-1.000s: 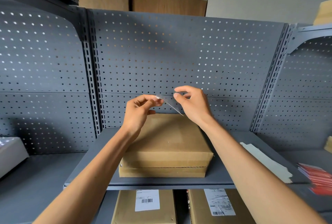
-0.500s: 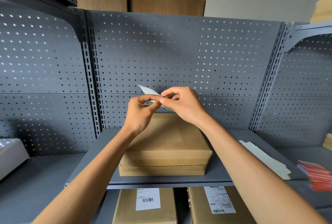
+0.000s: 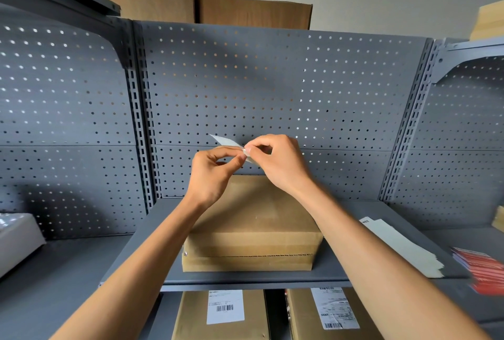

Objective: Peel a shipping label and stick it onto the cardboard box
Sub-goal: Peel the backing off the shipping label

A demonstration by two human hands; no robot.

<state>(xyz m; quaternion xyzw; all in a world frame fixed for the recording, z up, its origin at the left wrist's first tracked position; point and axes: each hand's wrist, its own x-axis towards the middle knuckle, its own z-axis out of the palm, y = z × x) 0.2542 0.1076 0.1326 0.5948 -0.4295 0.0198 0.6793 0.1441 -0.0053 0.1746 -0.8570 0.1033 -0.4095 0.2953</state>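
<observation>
A plain brown cardboard box sits on the grey metal shelf in front of me. Above its far edge I hold a small white shipping label in the air. My left hand pinches it from the left with thumb and forefinger. My right hand pinches the same spot from the right, fingertips touching the left hand's. A corner of the label sticks up to the left; the rest is hidden behind my fingers. No label shows on the box top.
A stack of white label sheets lies on the shelf to the right, with red-printed papers beyond it. Two labelled boxes stand on the shelf below. A grey pegboard wall is close behind. A white object sits at far left.
My hands, apart with the label stretched between them a second ago, have come together. The label now sticks up to the left of my pinching fingertips.
</observation>
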